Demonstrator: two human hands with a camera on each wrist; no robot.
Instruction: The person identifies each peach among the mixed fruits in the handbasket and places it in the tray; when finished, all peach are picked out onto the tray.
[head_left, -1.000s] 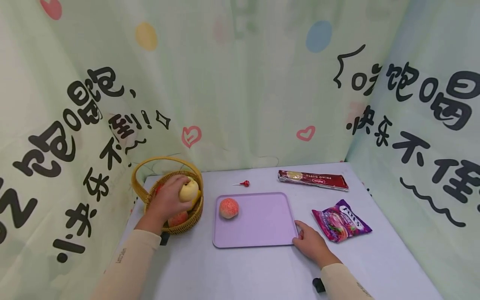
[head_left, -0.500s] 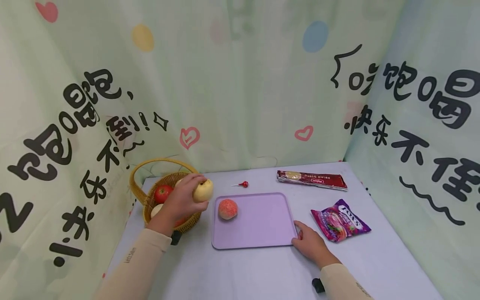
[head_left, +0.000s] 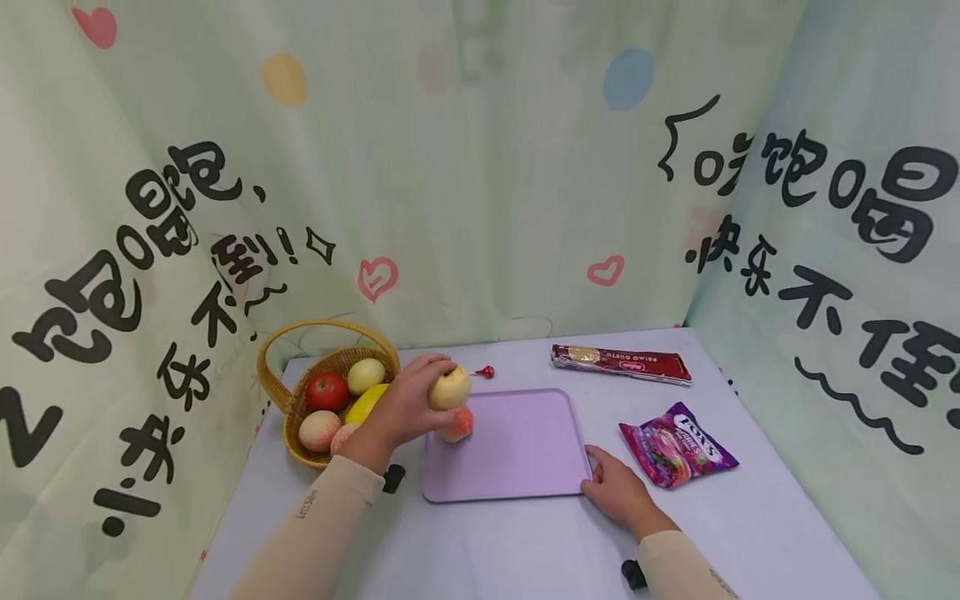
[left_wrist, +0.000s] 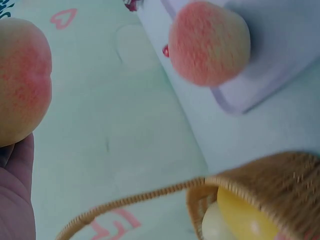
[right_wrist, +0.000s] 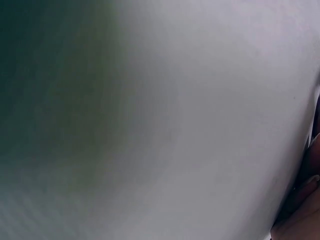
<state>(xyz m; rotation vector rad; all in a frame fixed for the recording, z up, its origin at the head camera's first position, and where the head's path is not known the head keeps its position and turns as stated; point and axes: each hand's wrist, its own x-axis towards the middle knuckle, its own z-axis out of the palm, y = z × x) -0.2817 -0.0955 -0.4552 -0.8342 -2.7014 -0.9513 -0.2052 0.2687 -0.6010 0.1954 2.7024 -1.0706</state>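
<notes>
"What's at the left?"

"The basket (left_wrist: 295, 185), then the left hand (head_left: 408, 402), thumb and fingers curled round a pale peach (head_left: 450, 389). It's held up by the tray's left side, partly hiding the pink peach (head_left: 461, 428)."

"How to handle it well?"

"A light grip, I'd say, and enough height to clear the pink peach, which might roll if nudged."

"Edges and room?"

"The basket's rim crowds the left. The tray (head_left: 517, 450) has a low rim and lies bare from middle to right."

"The right hand (head_left: 620, 493)?"

"Touching the tray's right edge by the near corner; whether it grips, I can't tell. Steadying there seems wise. The bag (head_left: 678, 448) sits just beyond, leaving little room."
</notes>
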